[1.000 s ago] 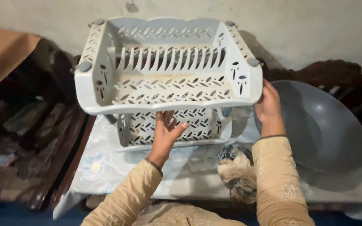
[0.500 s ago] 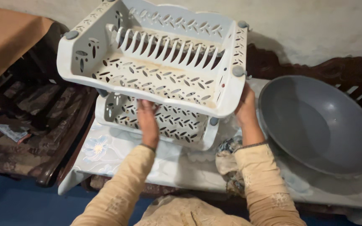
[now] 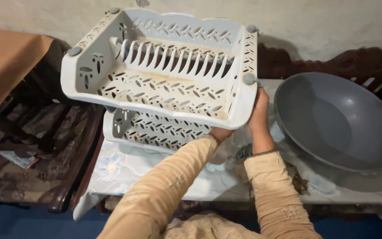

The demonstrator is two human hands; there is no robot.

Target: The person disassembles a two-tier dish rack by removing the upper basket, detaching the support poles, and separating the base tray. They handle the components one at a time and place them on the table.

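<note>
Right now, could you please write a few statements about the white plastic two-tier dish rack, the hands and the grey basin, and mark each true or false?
1. The right hand grips a corner of the white perforated plastic dish rack. True.
2. The wide grey round basin holds plates. False: nothing lies in it.
3. The basin lies right of the rack. True.
4. The left hand rests inside the basin. False: it is under the rack's upper tier.
5. The rack's upper tier is level. False: it is tilted.

two white plastic rack tiers: one upper tier [image 3: 164, 84] above the fingers, one lower tier [image 3: 151, 128] under it. one grey basin [image 3: 337, 119] right of the fingers. one table [image 3: 124, 170] below. three grey corner caps visible.
</note>
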